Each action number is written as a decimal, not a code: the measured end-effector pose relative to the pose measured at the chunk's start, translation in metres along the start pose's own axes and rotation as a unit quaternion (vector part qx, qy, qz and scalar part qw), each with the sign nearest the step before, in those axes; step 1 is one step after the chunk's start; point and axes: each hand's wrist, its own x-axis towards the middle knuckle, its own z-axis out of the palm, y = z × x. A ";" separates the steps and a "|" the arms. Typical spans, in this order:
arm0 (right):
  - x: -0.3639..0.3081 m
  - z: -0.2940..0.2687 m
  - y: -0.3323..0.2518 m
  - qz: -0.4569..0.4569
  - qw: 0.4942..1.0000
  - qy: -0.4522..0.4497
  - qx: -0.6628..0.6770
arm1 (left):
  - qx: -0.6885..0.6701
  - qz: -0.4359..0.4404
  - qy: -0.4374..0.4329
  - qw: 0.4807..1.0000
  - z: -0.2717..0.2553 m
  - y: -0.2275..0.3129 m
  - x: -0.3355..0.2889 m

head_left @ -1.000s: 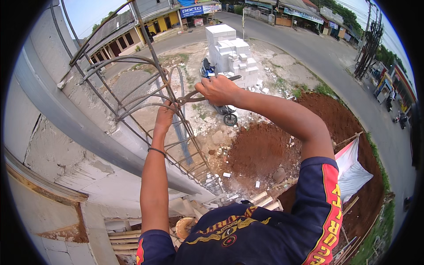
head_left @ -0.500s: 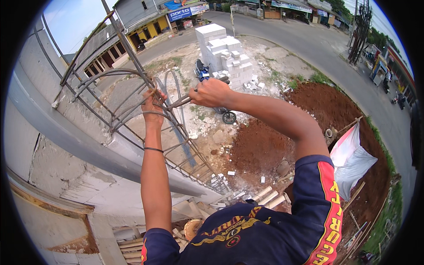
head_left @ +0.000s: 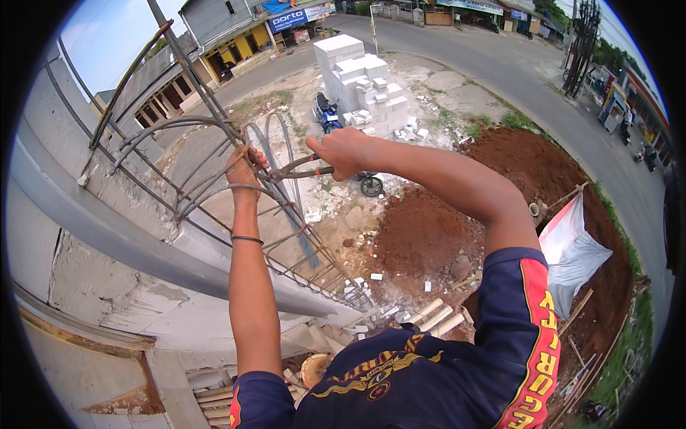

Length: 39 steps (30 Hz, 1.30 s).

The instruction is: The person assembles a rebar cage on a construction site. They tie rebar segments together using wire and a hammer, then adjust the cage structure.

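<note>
My right hand (head_left: 343, 151) is closed on the dark handles of a pair of pincers (head_left: 291, 171), which stand a little apart. The pincers' jaws point left and meet the steel at the edge of a rebar cage (head_left: 312, 247). Just left of the jaws, my left hand (head_left: 245, 166) is wrapped round the bars at a crossing near the cage's upper part. Curved loose bars (head_left: 168, 123) arch leftward from that crossing. Whether thin tie wire lies between the jaws or under my left fingers is too small to tell.
A pale block wall with a grey pipe-like strip (head_left: 143, 239) runs along the left. Far below are stacked white blocks (head_left: 350, 75), a blue motorbike (head_left: 326, 111), red soil (head_left: 421, 229) and a pale sheet (head_left: 575, 261). Bamboo poles (head_left: 436, 317) lie near the wall's foot.
The pincers' handles have spread apart, and my right hand has shifted slightly right. My left hand stays on the bars. The whole view has tilted a little.
</note>
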 end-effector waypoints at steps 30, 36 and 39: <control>-0.036 0.035 -0.003 0.145 0.795 -0.161 0.567 | 0.015 -0.017 0.031 0.999 -0.015 -0.002 -0.066; -0.030 0.037 0.004 0.164 0.792 -0.201 0.552 | 0.567 0.402 -0.036 0.718 0.046 -0.023 -0.159; -0.029 0.034 0.015 0.150 0.791 -0.214 0.553 | 0.672 0.406 -0.141 0.603 0.071 -0.022 -0.121</control>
